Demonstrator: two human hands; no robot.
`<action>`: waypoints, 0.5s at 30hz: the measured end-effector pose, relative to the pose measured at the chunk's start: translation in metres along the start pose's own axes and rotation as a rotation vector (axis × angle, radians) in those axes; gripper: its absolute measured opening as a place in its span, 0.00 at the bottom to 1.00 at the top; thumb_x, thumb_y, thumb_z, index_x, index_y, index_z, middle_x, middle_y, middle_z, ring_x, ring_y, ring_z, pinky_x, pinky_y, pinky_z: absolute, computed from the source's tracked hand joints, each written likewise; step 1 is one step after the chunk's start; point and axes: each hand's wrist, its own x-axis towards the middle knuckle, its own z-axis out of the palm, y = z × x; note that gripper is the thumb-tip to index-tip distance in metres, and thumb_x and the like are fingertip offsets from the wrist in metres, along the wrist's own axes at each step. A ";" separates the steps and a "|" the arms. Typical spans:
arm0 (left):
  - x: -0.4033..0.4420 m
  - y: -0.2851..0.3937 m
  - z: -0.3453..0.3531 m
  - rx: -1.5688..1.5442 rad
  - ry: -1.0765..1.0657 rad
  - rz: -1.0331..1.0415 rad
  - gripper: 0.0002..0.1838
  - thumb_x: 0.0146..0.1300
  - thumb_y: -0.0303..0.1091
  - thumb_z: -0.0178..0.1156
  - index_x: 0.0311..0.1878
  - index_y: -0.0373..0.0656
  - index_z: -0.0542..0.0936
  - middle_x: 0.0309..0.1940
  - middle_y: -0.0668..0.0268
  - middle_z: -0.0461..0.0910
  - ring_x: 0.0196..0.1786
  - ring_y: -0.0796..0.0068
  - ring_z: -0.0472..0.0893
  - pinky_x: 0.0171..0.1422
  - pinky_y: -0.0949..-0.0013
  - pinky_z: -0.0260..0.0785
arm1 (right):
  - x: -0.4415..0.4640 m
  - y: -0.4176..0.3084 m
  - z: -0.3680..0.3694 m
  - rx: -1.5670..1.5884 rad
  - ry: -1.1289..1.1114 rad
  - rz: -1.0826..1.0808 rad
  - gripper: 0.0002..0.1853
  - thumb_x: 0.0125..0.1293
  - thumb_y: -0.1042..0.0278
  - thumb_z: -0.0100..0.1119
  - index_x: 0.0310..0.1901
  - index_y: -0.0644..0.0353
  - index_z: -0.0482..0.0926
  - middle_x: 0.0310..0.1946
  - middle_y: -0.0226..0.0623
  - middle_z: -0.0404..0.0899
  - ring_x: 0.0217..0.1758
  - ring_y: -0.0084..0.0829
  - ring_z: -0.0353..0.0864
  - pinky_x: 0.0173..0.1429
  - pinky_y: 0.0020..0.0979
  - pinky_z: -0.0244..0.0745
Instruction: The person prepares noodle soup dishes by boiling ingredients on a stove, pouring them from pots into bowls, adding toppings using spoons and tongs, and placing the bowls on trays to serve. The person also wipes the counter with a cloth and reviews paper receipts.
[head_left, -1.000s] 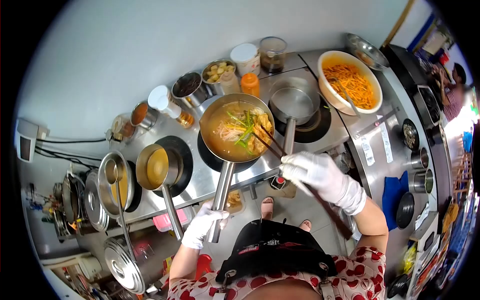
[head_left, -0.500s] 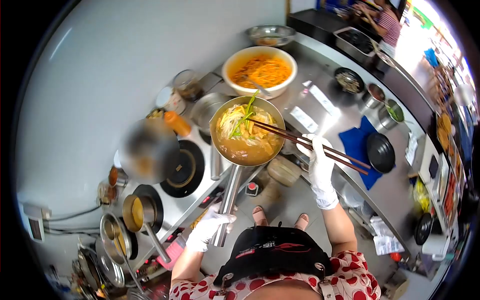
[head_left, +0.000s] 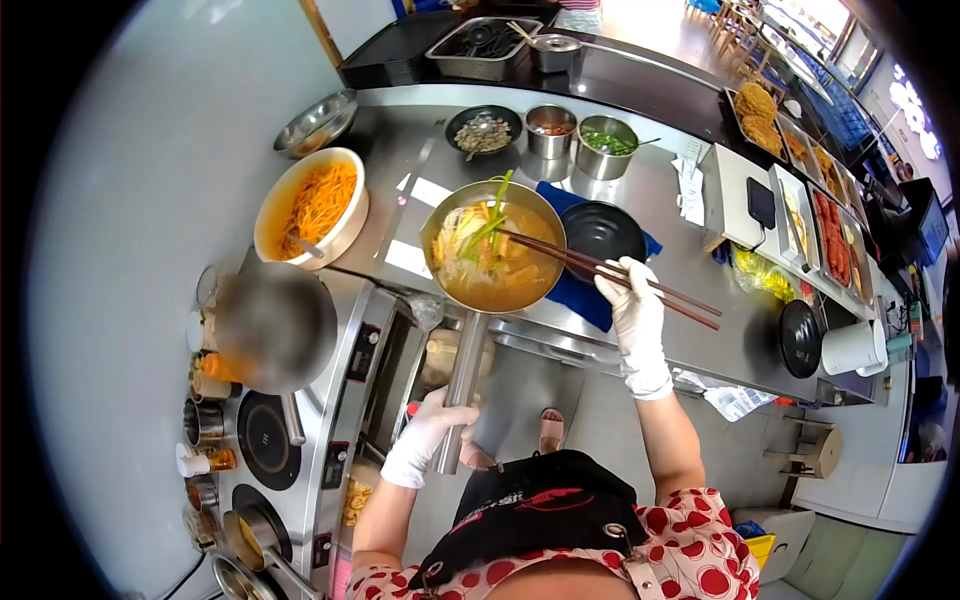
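My gloved left hand (head_left: 428, 432) is closed around the long metal handle of a saucepan (head_left: 465, 365). Broth, pale noodles (head_left: 465, 240) and green vegetable strips (head_left: 497, 225) fill the pan, which is held up in front of me. Dark brown chopsticks (head_left: 640, 283) are gripped in my gloved right hand (head_left: 635, 320), their tips in the noodles. Just behind the pan's right side, on the steel counter, a black bowl (head_left: 608, 232) rests on a blue cloth (head_left: 582, 303). The pan hides part of the cloth.
On the counter's left stands a white bowl (head_left: 350, 215) of shredded orange food. Farther back are a black dish (head_left: 483, 112) and steel pots (head_left: 607, 165) of toppings. Hotplates (head_left: 268, 440) line the left side, with a blurred round pan (head_left: 278, 328). Food trays (head_left: 830, 235) stand right.
My view and body have turned right, carrying the saucepan from beside the hotplates to the counter near the black bowl. Both hands keep their grips, and the chopsticks stay in the noodles.
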 end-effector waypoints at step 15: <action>0.099 0.077 0.070 0.226 0.034 -0.024 0.16 0.54 0.29 0.63 0.45 0.36 0.73 0.17 0.66 0.72 0.17 0.77 0.72 0.21 0.75 0.64 | 0.067 -0.120 -0.085 0.015 0.115 -0.169 0.12 0.70 0.65 0.54 0.46 0.67 0.76 0.43 0.49 0.81 0.46 0.41 0.83 0.51 0.41 0.83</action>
